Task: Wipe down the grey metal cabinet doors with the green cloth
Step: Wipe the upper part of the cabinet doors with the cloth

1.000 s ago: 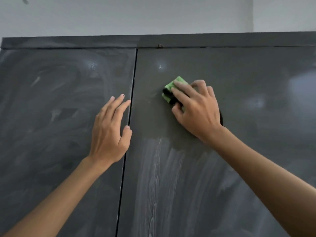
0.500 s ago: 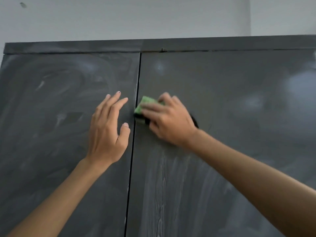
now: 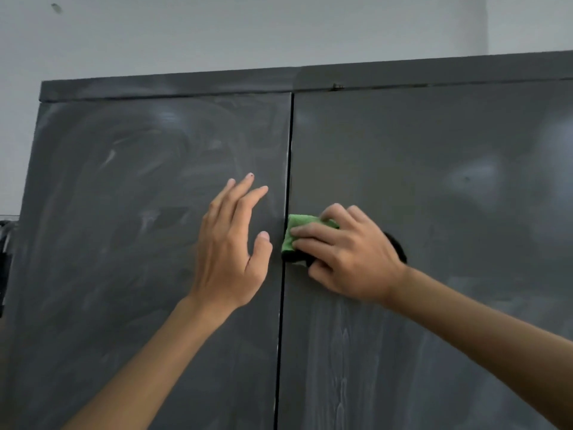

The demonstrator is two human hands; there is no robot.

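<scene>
Two grey metal cabinet doors fill the view, the left door (image 3: 124, 243) smeared with pale swirls and the right door (image 3: 434, 181) streaked below my arm. A dark seam (image 3: 286, 150) runs between them. My right hand (image 3: 350, 259) presses a folded green cloth (image 3: 297, 228) flat against the right door, right beside the seam. Its fingers cover most of the cloth. My left hand (image 3: 232, 243) lies flat on the left door with fingers spread, holding nothing, just left of the seam.
The cabinet's top edge (image 3: 310, 79) runs across the upper view, with a pale wall (image 3: 248, 32) above it. Some dark items (image 3: 4, 243) show at the far left, beside the cabinet's side.
My right hand has swept the cloth down and leftward across the right door to the seam. The left hand stayed pressed on the left door. The view has tilted up and shifted left.
</scene>
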